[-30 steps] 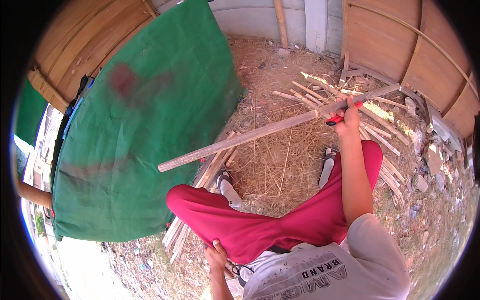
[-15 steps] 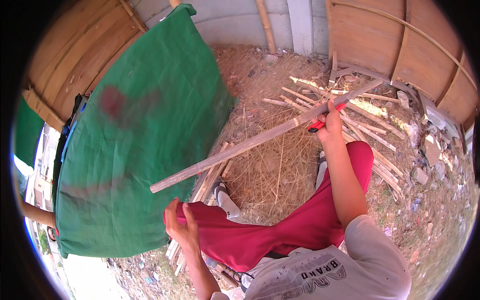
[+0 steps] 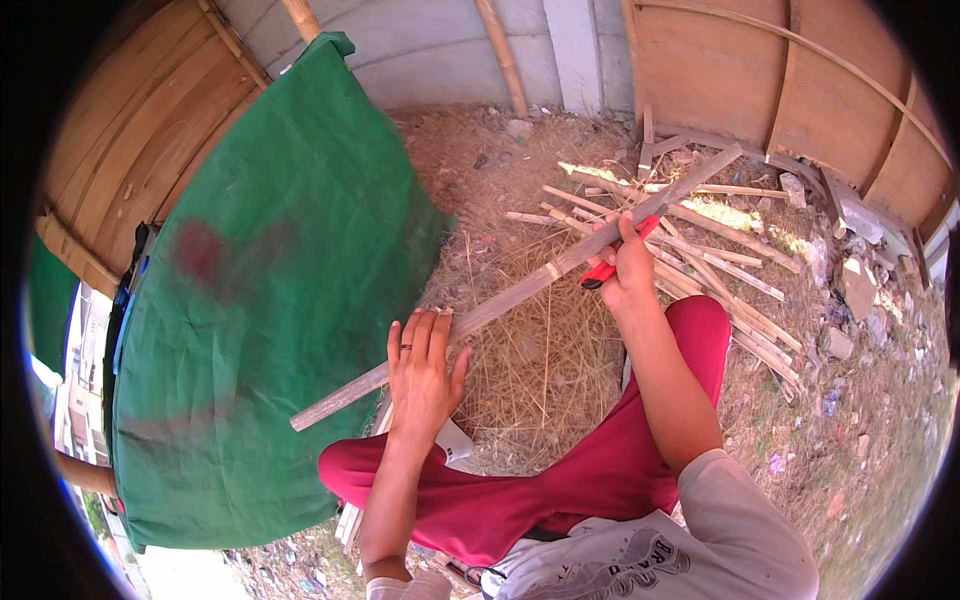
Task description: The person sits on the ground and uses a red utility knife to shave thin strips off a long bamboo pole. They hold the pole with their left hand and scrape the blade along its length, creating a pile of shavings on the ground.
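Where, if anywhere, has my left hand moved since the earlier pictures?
Yes, forward: against the green sheet, your left hand has moved up the picture from near the sheet's lower right corner and overlaps its right edge and the bamboo strip.

We see bright daylight. Near the bottom left, it glares plain white. Sunny patches shine by the sticks (image 3: 750, 243). The wooden wall (image 3: 840, 120) on the right looks bent, the ground (image 3: 905, 450) near the right edge looks smeary, and our corners are black.
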